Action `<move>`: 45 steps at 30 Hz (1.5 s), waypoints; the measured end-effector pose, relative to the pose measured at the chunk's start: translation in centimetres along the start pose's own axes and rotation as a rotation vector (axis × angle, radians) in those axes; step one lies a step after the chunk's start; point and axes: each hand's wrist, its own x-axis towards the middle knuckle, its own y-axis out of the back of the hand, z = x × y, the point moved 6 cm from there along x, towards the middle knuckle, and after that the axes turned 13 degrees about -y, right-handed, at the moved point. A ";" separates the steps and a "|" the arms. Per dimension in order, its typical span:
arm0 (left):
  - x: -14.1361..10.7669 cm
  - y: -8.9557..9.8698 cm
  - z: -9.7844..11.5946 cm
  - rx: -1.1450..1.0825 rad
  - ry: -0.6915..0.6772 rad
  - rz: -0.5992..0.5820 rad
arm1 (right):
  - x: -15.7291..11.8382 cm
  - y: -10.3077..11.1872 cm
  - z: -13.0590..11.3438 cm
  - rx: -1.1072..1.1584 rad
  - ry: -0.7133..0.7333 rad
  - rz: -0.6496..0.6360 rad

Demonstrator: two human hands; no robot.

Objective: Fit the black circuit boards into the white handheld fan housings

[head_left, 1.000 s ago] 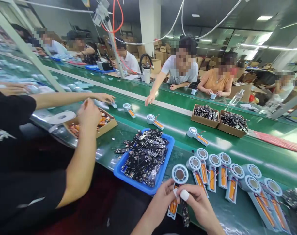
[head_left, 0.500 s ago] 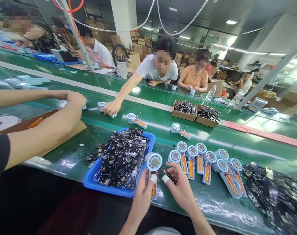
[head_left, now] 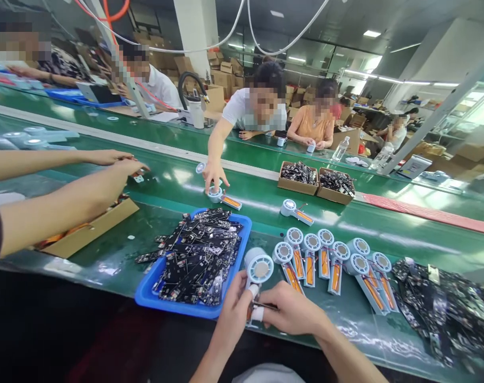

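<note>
Right hand (head_left: 288,307) has shifted left since the previous frame, now meeting the handle of the light-blue unit (head_left: 260,267). Left hand (head_left: 234,308) holds that unit, fingers wrapped round its handle, above the desk's (head_left: 353,325) near edge. Right fingers pinch a dark circuit board (head_left: 269,306), mostly hidden. Blue tray (head_left: 166,305) just left; similar units (head_left: 311,243) right, beyond the hands.

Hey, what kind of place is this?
Probably a factory assembly line: people work along a long green surface, a blue tray is heaped with circuit boards, and several matching light-blue units sit together.
</note>
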 end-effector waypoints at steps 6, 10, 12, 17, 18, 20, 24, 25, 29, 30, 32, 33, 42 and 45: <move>-0.5 -0.4 -0.3 -0.322 0.122 0.033 | 1.3 -2.6 4.2 0.609 -0.282 0.044; -0.3 0.0 -2.0 -0.236 0.072 0.008 | 1.5 -3.1 5.2 0.719 -0.300 0.165; -0.1 0.2 -2.6 -0.119 0.010 -0.001 | 1.7 -3.3 5.4 0.775 -0.321 0.177; 0.2 0.0 -2.1 0.115 -0.037 0.030 | 1.2 -3.0 5.0 0.812 -0.330 0.258; 0.4 0.0 -1.7 0.157 -0.045 0.048 | 0.8 -2.9 4.8 0.806 -0.321 0.303; 0.6 0.1 -1.0 0.231 -0.072 0.085 | -0.1 -2.7 4.4 0.720 -0.291 0.402; 1.1 0.0 -0.3 0.272 -0.096 0.103 | -1.7 -2.9 4.2 0.370 -0.210 0.613; 1.2 -0.1 -0.4 0.258 -0.090 0.098 | -1.9 -2.9 4.4 0.306 -0.191 0.672; 1.1 -0.5 -1.0 0.167 -0.031 0.089 | -2.0 -3.2 5.0 0.091 -0.142 0.828; 1.0 -0.6 -1.3 0.167 -0.015 0.103 | -1.8 -3.3 4.9 0.032 -0.133 0.841; 0.9 -0.7 -1.6 0.201 -0.006 0.143 | -1.6 -3.7 4.5 -0.085 -0.121 0.852; 0.9 -0.8 -1.8 0.223 -0.018 0.164 | -1.4 -3.9 4.3 -0.138 -0.121 0.851; 0.8 -1.6 -2.0 0.231 -0.117 0.172 | 0.4 -4.9 3.7 -0.619 -0.351 0.523; 0.9 -1.0 -2.5 0.207 -0.134 0.181 | 0.2 -4.5 3.2 -0.674 -0.378 0.325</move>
